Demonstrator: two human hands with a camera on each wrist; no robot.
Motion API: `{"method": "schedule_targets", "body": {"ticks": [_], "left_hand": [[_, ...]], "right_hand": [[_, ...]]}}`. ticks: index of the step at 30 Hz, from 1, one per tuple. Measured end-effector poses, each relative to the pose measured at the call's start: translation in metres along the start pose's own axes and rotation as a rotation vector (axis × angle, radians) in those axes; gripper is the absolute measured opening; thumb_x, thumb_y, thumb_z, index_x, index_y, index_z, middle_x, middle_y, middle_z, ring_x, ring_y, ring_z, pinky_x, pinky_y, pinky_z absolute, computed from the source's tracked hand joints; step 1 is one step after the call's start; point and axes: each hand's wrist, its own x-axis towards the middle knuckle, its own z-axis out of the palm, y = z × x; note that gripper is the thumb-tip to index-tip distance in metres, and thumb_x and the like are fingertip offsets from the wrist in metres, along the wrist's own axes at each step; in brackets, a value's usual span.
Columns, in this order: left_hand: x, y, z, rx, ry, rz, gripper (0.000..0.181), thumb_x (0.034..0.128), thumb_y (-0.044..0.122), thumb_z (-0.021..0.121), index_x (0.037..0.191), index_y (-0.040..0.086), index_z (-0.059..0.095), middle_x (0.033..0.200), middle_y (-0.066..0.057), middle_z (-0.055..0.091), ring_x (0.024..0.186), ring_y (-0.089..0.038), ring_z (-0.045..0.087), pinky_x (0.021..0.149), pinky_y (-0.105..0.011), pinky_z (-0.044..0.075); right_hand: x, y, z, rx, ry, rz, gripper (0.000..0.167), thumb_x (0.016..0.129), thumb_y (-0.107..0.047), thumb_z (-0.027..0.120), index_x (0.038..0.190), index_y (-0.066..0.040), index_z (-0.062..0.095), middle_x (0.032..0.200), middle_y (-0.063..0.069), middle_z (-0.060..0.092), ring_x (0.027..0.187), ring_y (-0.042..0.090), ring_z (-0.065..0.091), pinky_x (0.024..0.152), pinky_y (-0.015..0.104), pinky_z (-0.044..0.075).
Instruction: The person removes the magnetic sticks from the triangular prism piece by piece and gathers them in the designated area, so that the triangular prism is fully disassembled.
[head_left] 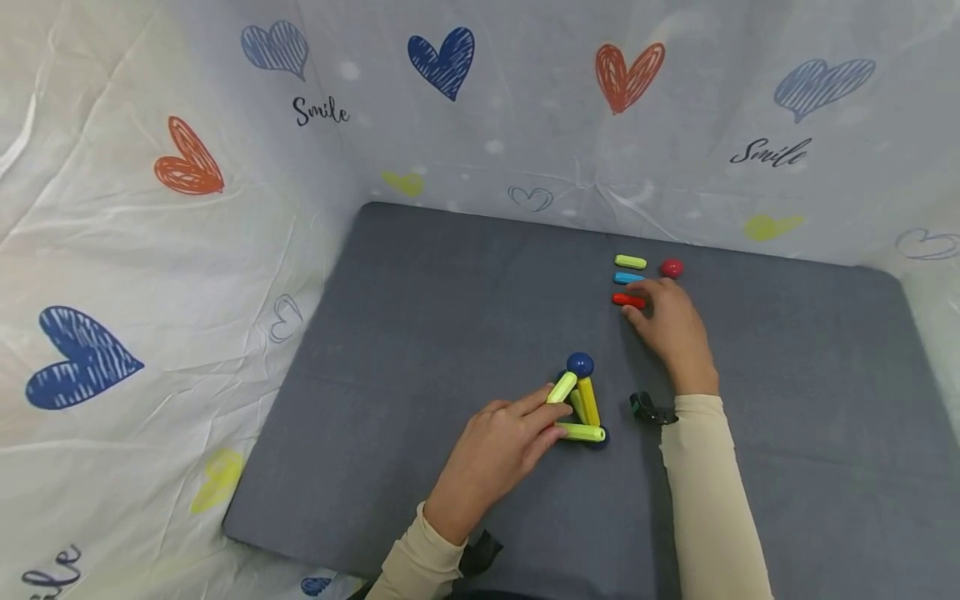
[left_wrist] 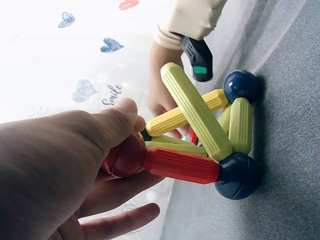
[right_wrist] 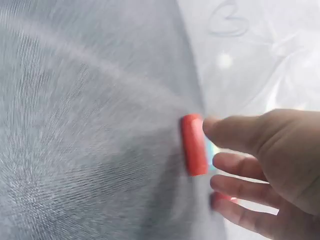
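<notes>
My left hand (head_left: pixel 504 446) pinches a red ball (left_wrist: pixel 125 156) at one corner of a structure built of magnetic rods and balls. A red rod (left_wrist: pixel 181 165) joins that ball to a dark blue ball (left_wrist: pixel 238 176) resting on the mat. Yellow rods (head_left: pixel 588 402) and lime rods (head_left: pixel 581 432) make up other sides, with another blue ball (head_left: pixel 580 364) at the far corner. My right hand (head_left: pixel 671 325) reaches over a loose red rod (right_wrist: pixel 194 145), thumb and fingers spread apart beside it; whether they touch it, I cannot tell.
A loose blue rod (head_left: pixel 628 277), a lime rod (head_left: pixel 631 262) and a red ball (head_left: pixel 672 267) lie near the back edge of the grey mat (head_left: pixel 420 333). Behind and left hangs white cloth (head_left: pixel 525 125) printed with hearts.
</notes>
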Motion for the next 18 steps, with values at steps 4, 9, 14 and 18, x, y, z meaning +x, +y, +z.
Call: {"method": "schedule_targets", "body": {"ticks": [4,9,14,18], "left_hand": [[0.0,0.0,0.0,-0.007,0.001,-0.002,0.03,0.105,0.038,0.068,0.132,0.025,0.074,0.146,-0.002,0.065,0.106,-0.011,0.074,0.094,-0.04,0.059],[-0.001,-0.001,0.001,-0.019,0.006,-0.013,0.031,0.1046,0.038,0.068,0.133,0.026,0.073,0.147,-0.001,0.065,0.105,-0.012,0.075,0.094,-0.04,0.059],[-0.001,-0.002,0.001,-0.02,0.006,-0.011,0.031,0.1053,0.038,0.067,0.133,0.026,0.073,0.147,-0.002,0.065,0.103,-0.011,0.075,0.094,-0.04,0.059],[-0.001,-0.002,0.002,-0.024,0.011,-0.007,0.031,0.1048,0.038,0.068,0.133,0.025,0.073,0.147,-0.002,0.065,0.101,-0.012,0.075,0.092,-0.04,0.059]], "right_hand": [[-0.014,-0.01,-0.012,0.035,0.022,-0.005,0.039,0.104,-0.02,0.07,0.139,-0.003,0.065,0.134,0.022,0.059,0.124,0.043,0.055,0.107,0.065,0.043],[-0.035,-0.027,-0.027,0.079,0.044,-0.052,0.04,0.106,-0.024,0.068,0.14,-0.004,0.065,0.137,0.02,0.061,0.121,0.044,0.058,0.102,0.065,0.046],[-0.062,-0.045,-0.04,0.118,0.05,-0.106,0.039,0.106,-0.025,0.068,0.14,-0.007,0.066,0.133,0.018,0.064,0.115,0.041,0.063,0.097,0.061,0.051],[-0.084,-0.056,-0.044,0.134,0.026,-0.151,0.037,0.106,-0.024,0.068,0.14,-0.009,0.066,0.127,0.013,0.068,0.112,0.033,0.066,0.096,0.058,0.054]]}}
